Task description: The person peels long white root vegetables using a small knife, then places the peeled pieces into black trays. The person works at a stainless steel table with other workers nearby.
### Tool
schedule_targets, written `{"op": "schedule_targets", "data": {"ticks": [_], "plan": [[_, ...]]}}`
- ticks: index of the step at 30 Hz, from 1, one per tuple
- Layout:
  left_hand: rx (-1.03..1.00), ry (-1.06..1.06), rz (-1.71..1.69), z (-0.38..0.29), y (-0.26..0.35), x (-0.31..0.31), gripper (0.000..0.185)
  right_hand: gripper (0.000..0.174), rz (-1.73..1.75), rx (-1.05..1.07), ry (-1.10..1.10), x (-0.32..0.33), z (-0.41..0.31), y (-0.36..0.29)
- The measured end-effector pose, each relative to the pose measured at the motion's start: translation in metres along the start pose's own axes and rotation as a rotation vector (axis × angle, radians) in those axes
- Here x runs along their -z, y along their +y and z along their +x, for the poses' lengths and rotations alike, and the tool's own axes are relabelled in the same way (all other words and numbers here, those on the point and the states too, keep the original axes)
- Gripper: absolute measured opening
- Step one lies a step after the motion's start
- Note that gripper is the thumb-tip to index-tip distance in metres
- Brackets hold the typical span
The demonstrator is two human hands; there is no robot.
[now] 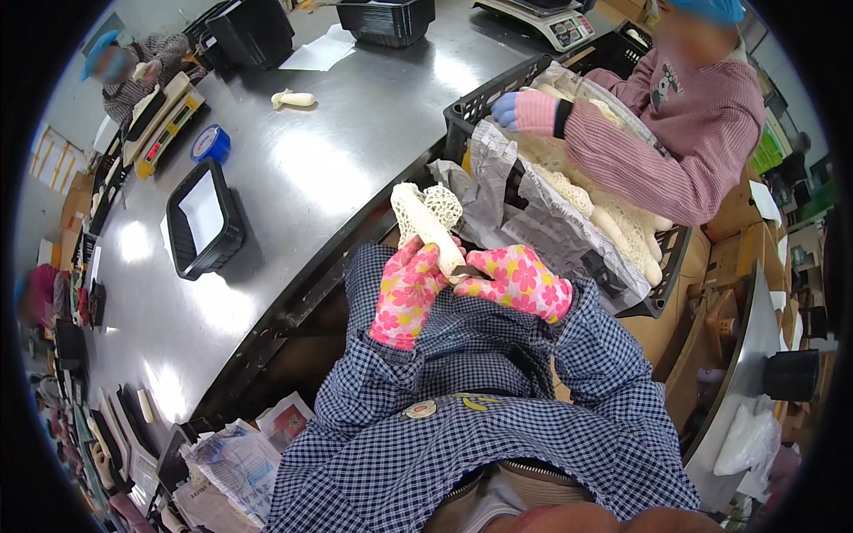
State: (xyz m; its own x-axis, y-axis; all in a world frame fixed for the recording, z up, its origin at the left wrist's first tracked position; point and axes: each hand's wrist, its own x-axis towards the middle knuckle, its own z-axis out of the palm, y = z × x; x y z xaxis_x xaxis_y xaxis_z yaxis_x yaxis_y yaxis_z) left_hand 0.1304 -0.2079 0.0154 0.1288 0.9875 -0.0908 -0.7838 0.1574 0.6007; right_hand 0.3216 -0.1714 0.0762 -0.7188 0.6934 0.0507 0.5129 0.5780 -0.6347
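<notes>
A pale veiled bamboo mushroom [426, 223] with a lacy net skirt is held above my lap, its net end pointing up and away. My left hand [405, 296], in a pink and yellow floral glove, is closed around its stalk. In my right hand [523, 281], gloved alike, is a small dark blade [470, 271]. The blade touches or nearly touches the stalk's near end; the exact contact is hidden by my fingers. A black plastic crate [456, 113] lined with newspaper [543, 230] stands to the right, filled with more netted mushrooms [616, 230].
Across the crate, a co-worker's gloved hand [533, 112] reaches over it. The steel table [313, 166] bears a black tray [230, 236], blue tape roll [210, 143], single mushroom [294, 100] and weighing scales [560, 30]. Newspaper [233, 460] covers a container at lower left.
</notes>
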Motion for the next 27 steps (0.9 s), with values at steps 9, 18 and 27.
{"op": "schedule_targets", "data": {"ticks": [9, 18, 27], "plan": [[-0.008, 0.000, -0.059, 0.000, -0.002, 0.000, 0.045, 0.041, -0.092, 0.019, 0.063, -0.007, -0.001, 0.007], [0.026, -0.026, -0.091, 0.001, -0.003, 0.001, 0.046, 0.028, 0.068, 0.046, 0.143, -0.008, 0.001, 0.002], [0.029, -0.039, -0.102, 0.000, -0.001, 0.001, 0.047, 0.031, -0.075, 0.072, 0.217, -0.012, 0.005, 0.003]]}}
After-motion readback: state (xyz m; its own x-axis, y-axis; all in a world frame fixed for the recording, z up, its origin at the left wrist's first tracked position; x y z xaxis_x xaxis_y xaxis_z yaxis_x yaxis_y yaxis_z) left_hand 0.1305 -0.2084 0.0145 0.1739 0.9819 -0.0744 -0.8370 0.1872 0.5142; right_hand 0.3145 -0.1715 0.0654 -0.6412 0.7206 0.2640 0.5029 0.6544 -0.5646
